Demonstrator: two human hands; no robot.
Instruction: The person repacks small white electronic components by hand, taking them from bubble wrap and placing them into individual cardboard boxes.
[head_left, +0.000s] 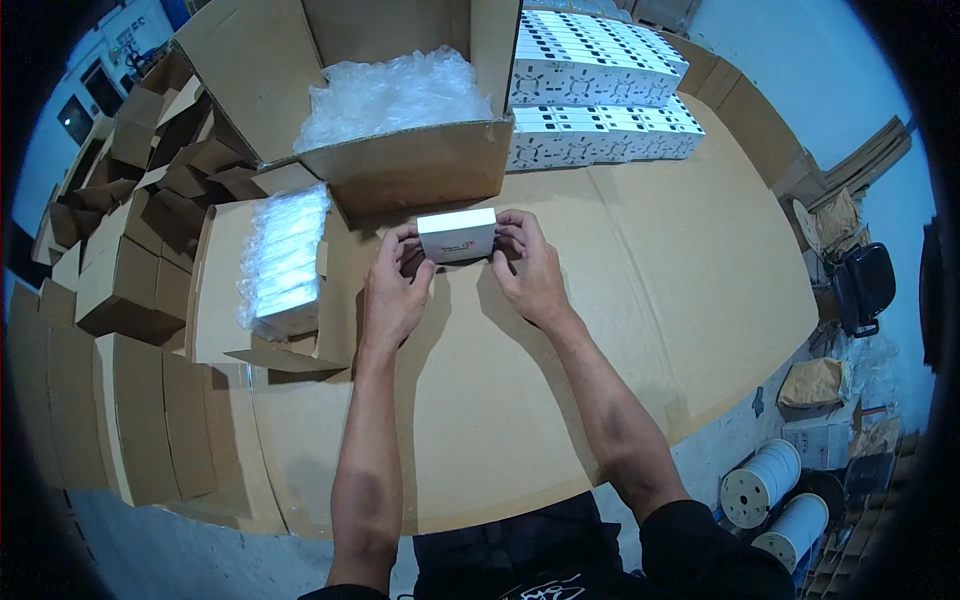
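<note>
A small white box (457, 237) with a little print on its front is held upright between my hands, just over the cardboard-covered table (640, 290). My left hand (398, 290) grips its left end, fingers behind and thumb near the lower front edge. On the opposite end my right hand (527, 268) closes with bent fingers. To the left stands an open carton (225, 285) holding a row of bubble-wrapped white boxes (285, 260). Behind my hands is a larger open carton (410, 165) filled with clear bubble wrap (400, 95).
Stacked white printed boxes (600, 75) stand in two tiers at the back right. Many open brown cartons (140, 265) crowd the left side. Beyond the table's right edge are a black chair (865, 290) and cable spools (762, 483) on the floor.
</note>
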